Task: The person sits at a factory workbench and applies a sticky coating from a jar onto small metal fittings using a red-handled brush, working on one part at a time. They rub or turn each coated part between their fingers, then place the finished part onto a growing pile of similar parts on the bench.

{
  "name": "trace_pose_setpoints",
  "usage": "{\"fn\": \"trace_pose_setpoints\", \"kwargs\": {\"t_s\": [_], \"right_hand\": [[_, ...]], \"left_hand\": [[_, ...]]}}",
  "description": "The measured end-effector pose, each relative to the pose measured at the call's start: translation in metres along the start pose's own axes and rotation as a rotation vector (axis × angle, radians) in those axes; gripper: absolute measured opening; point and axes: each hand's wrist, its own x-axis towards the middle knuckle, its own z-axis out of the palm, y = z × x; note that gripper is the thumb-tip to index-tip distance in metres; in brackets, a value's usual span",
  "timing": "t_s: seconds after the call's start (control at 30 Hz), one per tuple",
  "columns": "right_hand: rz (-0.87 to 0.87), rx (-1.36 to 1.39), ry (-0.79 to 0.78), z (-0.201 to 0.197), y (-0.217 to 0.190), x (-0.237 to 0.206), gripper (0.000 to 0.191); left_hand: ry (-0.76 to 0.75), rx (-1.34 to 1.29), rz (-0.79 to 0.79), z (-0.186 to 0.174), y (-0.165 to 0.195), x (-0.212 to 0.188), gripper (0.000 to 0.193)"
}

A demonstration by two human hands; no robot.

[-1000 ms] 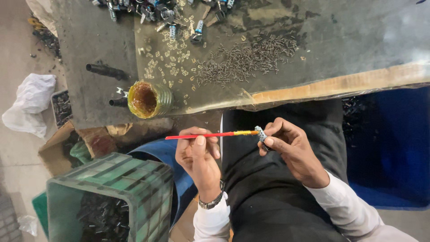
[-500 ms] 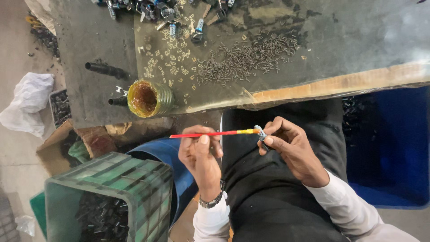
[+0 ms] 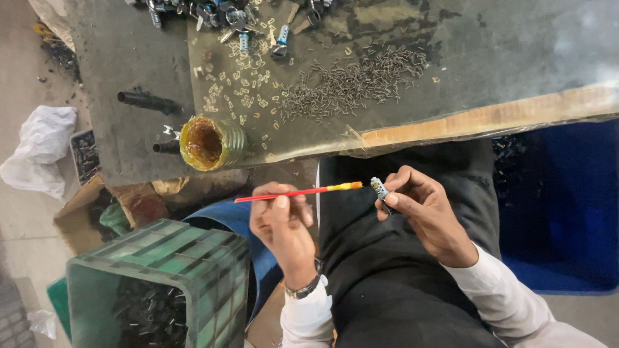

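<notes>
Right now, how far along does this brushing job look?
Done, it seems: the green crate already holds many dark small parts. In hand: the left hand touches a red brush to a small metal part pinched in the right hand. Left: more parts lie at the bench's far edge, beside the jar.

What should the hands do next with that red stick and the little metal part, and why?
Probably bring the stick tip the last bit onto the part. The left hand aims its yellow tip just short of the part, pinched in the right hand.
</notes>
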Motion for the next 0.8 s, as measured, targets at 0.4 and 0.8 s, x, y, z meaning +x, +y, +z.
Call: {"fn": "trace_pose_setpoints", "kwargs": {"t_s": [0.4, 0.8], "right_hand": [[-0.130, -0.522, 0.439, -0.069, -0.044, -0.025, 0.024], [-0.686, -1.124, 0.662, -0.191, -0.037, 0.000, 0.028]], "left_hand": [[0.485, 0.326, 0.601, -0.031, 0.064, 0.078, 0.013], [-0.028, 1.083, 0.646, 0.050, 0.016, 0.051, 0.015]]}}
